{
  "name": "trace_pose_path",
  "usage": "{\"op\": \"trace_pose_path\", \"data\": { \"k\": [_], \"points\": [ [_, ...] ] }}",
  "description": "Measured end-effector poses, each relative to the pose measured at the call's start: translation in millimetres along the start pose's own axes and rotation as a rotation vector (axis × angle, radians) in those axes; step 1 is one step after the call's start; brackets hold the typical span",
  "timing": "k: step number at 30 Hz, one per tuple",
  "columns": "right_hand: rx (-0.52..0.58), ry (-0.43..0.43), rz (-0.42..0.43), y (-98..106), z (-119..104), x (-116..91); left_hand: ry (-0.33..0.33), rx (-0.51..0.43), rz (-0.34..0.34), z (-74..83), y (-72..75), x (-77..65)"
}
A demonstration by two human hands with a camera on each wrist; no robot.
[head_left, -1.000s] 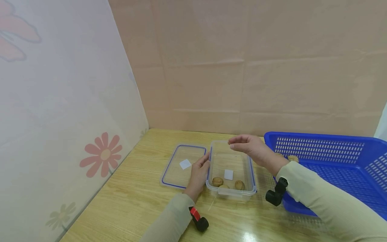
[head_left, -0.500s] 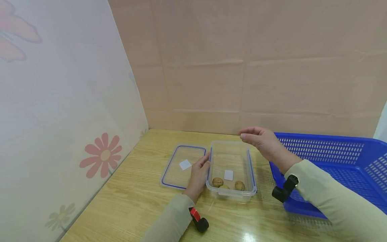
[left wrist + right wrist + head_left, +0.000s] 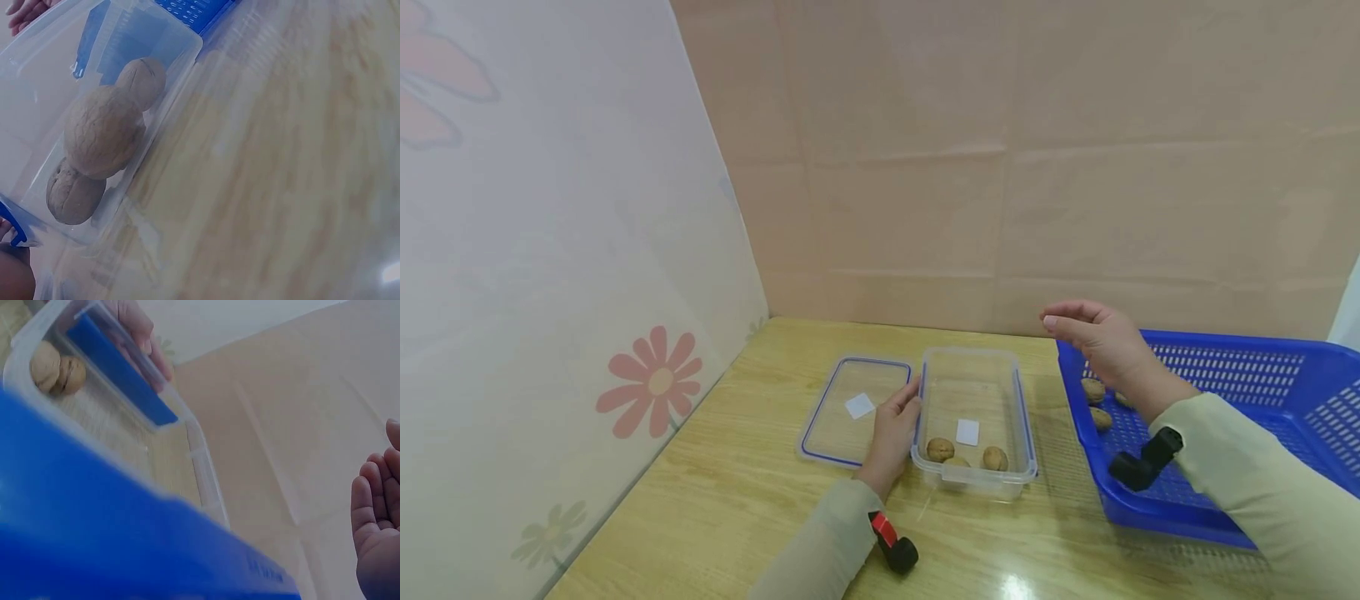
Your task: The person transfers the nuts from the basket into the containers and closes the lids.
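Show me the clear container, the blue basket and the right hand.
Clear container (image 3: 970, 477), head view: near-side latch flap.
Blue basket (image 3: 1221, 364), head view: slotted far wall.
Right hand (image 3: 1105, 340), head view: middle of hand.

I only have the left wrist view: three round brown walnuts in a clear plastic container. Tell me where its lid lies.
Observer: The flat, clear lid with a blue seal lies on the pale wooden table, left of the clear plastic container.
Operator: Now report what's in the blue perforated plastic basket.
Observer: At least three brown walnuts, near the end closest to the container.
Operator: Confirm whether the right hand carries anything.
Observer: The right wrist view shows no object in its palm.
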State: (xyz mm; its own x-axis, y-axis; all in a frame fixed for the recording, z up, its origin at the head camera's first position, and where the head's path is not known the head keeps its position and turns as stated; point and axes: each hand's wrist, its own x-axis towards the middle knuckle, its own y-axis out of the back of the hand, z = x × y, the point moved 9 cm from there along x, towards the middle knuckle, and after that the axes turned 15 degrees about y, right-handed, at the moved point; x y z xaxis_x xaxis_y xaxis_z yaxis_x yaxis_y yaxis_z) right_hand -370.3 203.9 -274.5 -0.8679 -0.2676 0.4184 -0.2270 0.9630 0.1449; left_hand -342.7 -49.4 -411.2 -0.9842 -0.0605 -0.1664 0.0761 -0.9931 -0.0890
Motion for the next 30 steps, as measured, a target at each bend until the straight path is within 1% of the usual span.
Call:
{"op": "trace_pose_path", "data": {
  "k": [3, 7, 10, 15, 20, 22, 25, 30],
  "points": [
    [-0.001, 0.008, 0.020, 11.4, 2.9, -2.1, -0.010, 0.006, -0.005, 0.8, 0.1, -0.3],
    [-0.050, -0.016, 0.041, 27.8, 8.2, -5.6, -0.013, 0.011, 0.002, 1.1, 1.2, 0.1],
    [-0.063, -0.027, 0.061, 39.3, 11.0, -7.7, -0.013, 0.015, 0.014, 1.0, 2.7, 0.5],
    [-0.009, 0.003, 0.090, 53.3, 13.8, -8.9, -0.019, 0.024, 0.019, 1.1, 3.0, 1.8],
    [0.045, 0.023, 0.076, 63.1, 19.7, -9.4, -0.023, 0.019, 0.011, 1.5, 2.6, 1.7],
    [0.064, 0.018, 0.063, 67.3, 23.6, -9.9, -0.022, 0.013, 0.009, 1.6, 2.3, 1.7],
    [-0.001, -0.005, 0.032, 75.5, 30.5, -11.9, -0.016, 0.007, 0.011, 0.6, 2.6, 2.2],
    [-0.187, -0.056, -0.026, 89.0, 44.6, -16.2, -0.009, 0.010, 0.015, -0.6, 3.8, 2.1]
  ]
}}
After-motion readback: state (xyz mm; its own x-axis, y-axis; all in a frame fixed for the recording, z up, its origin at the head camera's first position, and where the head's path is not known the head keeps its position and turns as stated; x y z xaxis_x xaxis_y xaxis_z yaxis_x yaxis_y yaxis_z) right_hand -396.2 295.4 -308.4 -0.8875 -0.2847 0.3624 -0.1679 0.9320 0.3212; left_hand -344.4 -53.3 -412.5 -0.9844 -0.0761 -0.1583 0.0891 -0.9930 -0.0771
